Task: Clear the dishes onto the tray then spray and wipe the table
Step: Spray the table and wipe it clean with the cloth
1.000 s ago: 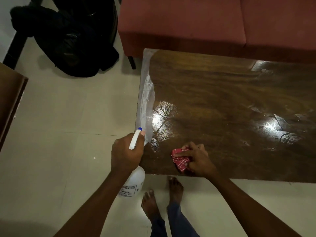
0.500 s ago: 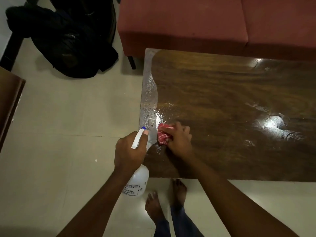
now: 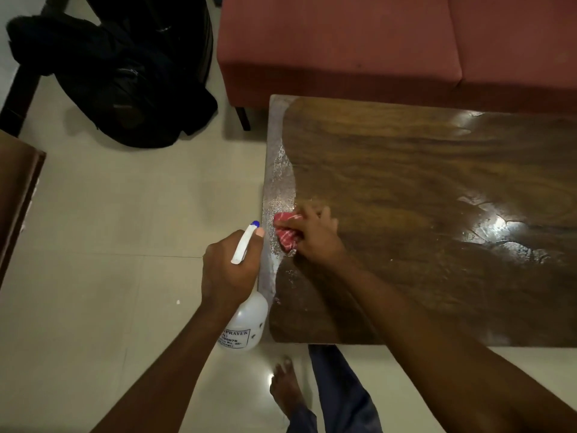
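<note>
A dark glossy wooden table (image 3: 421, 189) fills the right half of the view, wet with droplets along its left edge. My right hand (image 3: 315, 235) presses a red-and-white checked cloth (image 3: 285, 231) onto that wet left edge. Just off the table's left side, my left hand (image 3: 229, 267) grips a white spray bottle (image 3: 245, 326) with a blue-tipped nozzle pointing up and away. No dishes or tray are in view.
A red sofa (image 3: 359, 48) stands right behind the table. A black bag (image 3: 125, 82) lies on the pale tiled floor at the upper left. The corner of a brown piece of furniture (image 3: 15, 198) shows at the left edge. My bare foot (image 3: 285, 392) is below the table's front edge.
My right hand has slid the cloth from the table's front edge up and left to its wet left edge. The left hand with the bottle has barely moved.
</note>
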